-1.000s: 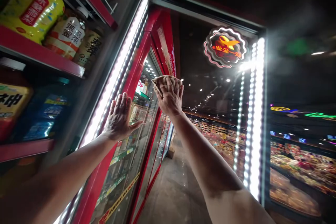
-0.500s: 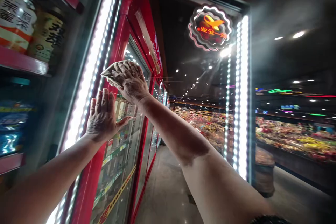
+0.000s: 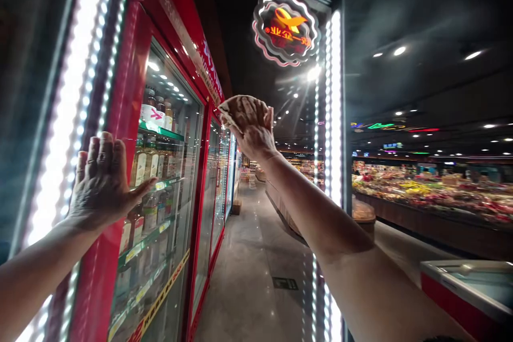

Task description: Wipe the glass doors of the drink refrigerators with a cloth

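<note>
My left hand point(image 3: 102, 181) lies flat, fingers together and thumb out, against the lit left edge of a glass door point(image 3: 280, 197). Higher up, my right hand point(image 3: 254, 131) presses a folded tan cloth point(image 3: 236, 107) against the glass near the middle of the pane. A glowing round red and yellow sign point(image 3: 286, 26) sits on the glass above the cloth. Bright LED strips, one at the left point(image 3: 76, 91) and one at the right point(image 3: 332, 117), run down both sides of the door.
Red glass-fronted coolers point(image 3: 168, 171) with bottles on shelves line the left of a grey tiled aisle point(image 3: 256, 267). Long displays of goods point(image 3: 433, 197) stretch along the right. A red-edged chest freezer point(image 3: 465, 283) stands at the lower right.
My right hand swept the cloth left across the glass, then back right to the middle. The view has swung right, so the shelf of jars at the left is gone. My left hand stays on the frame.
</note>
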A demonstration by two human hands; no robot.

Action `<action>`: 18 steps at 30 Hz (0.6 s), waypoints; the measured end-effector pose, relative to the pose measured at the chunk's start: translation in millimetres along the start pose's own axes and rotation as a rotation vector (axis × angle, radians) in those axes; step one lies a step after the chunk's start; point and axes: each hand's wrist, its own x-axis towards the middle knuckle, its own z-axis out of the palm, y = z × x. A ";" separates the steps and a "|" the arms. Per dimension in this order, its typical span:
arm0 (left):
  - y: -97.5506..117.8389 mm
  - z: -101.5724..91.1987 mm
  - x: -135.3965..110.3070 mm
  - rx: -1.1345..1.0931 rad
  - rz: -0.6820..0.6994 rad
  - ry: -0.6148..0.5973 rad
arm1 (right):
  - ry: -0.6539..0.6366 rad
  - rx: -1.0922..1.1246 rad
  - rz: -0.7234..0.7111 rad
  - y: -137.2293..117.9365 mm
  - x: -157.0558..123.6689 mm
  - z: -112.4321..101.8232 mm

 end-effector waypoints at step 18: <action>40.1 -13.9 -0.6 0.025 0.079 0.167 | 0.206 -0.252 0.177 225.6 -108.2 4.0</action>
